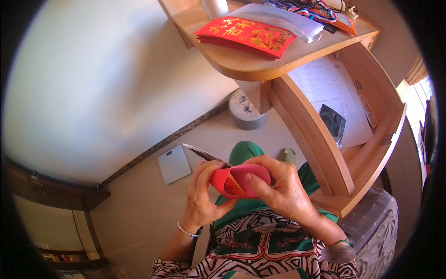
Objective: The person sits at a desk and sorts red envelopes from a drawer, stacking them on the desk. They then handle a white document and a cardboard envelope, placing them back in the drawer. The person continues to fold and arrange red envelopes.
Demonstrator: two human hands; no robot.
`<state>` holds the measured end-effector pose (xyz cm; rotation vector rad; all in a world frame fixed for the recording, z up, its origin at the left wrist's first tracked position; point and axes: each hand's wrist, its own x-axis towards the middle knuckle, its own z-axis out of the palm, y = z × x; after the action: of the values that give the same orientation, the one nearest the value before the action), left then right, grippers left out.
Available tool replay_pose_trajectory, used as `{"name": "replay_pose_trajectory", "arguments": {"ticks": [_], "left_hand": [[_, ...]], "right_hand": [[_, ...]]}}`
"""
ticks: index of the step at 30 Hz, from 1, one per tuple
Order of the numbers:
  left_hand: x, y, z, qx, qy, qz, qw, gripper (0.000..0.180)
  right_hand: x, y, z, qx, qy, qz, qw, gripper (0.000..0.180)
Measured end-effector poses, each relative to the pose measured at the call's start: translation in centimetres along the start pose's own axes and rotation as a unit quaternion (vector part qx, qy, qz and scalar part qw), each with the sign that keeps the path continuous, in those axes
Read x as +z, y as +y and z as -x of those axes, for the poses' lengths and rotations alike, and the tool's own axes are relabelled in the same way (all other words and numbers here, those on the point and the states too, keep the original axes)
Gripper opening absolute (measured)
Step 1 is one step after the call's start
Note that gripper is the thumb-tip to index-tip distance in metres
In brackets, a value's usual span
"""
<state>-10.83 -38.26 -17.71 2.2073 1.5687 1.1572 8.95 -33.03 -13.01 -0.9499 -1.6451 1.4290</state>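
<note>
A red paper envelope (222, 186) is held up above my lap, its mouth bulging open and its rounded flap raised. Something with gold and orange print shows inside the mouth. My left hand (203, 193) grips the envelope's left side, thumb below and fingers behind. Also by those fingers, a thin flat thing with a pale edge (204, 154) sticks out behind the envelope; its kind is unclear. My right hand (278, 188) pinches the flap, with the thumb at the opening and the fingers behind it.
A stack of red envelopes (246, 36) lies on the wooden desk (232, 69) beside a clear plastic pouch (288, 21). Right of my knees, an open drawer (316, 135) holds papers. A round box (246, 111) and a flat scale (174, 164) are on the floor.
</note>
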Motion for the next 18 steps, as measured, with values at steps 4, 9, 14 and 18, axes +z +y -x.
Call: {"name": "replay_pose_trajectory", "arguments": {"ticks": [4,9,14,18], "left_hand": [[0.0,0.7,-0.3,-0.058,-0.009,0.011,0.998,0.091],[-0.4,1.2,-1.6,-0.042,-0.034,-0.017,0.998,0.098],[-0.2,1.3,-2.2,0.011,-0.021,-0.065,0.998,0.098],[0.3,1.7,-2.2,0.016,-0.022,-0.085,0.996,0.097]], "right_hand": [[0.0,-0.1,0.1,-0.033,0.016,0.035,0.999,0.033],[0.1,-0.5,-0.3,-0.090,0.024,0.098,0.991,0.031],[-0.1,-0.1,-0.1,-0.047,0.041,0.057,0.996,0.022],[-0.4,0.5,-0.1,-0.051,0.065,0.037,0.996,0.026]]}}
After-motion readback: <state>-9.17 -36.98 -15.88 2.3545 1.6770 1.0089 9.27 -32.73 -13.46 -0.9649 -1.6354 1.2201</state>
